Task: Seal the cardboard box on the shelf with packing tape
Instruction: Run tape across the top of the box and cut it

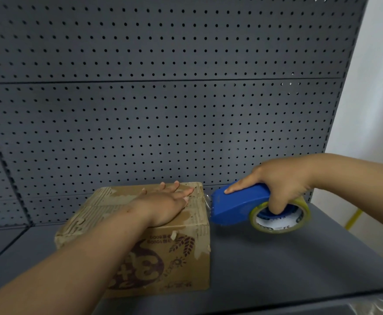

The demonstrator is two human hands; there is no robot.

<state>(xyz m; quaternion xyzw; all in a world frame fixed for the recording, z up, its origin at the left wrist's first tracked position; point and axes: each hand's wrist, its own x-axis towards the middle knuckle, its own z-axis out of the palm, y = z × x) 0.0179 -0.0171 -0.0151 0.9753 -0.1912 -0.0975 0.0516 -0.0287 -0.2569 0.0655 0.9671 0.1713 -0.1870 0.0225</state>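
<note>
A worn brown cardboard box [179, 258] with dark printed graphics stands on the grey shelf [288, 264], its top flaps closed. My left hand [165, 203] lies flat on the box top, fingers spread and pointing to the far right corner. My right hand [279, 183] grips a blue tape dispenser [236, 205] holding a roll of clear yellowish packing tape [279, 218]. The dispenser's front end sits at the box's upper right edge, where a short bit of clear tape [208, 201] shows against the side.
A dark grey pegboard [163, 98] forms the back wall of the shelf. A white wall [372, 87] lies to the right beyond the shelf end. The shelf's front edge [277, 301] runs along the bottom, with some clear plastic at the lower right corner.
</note>
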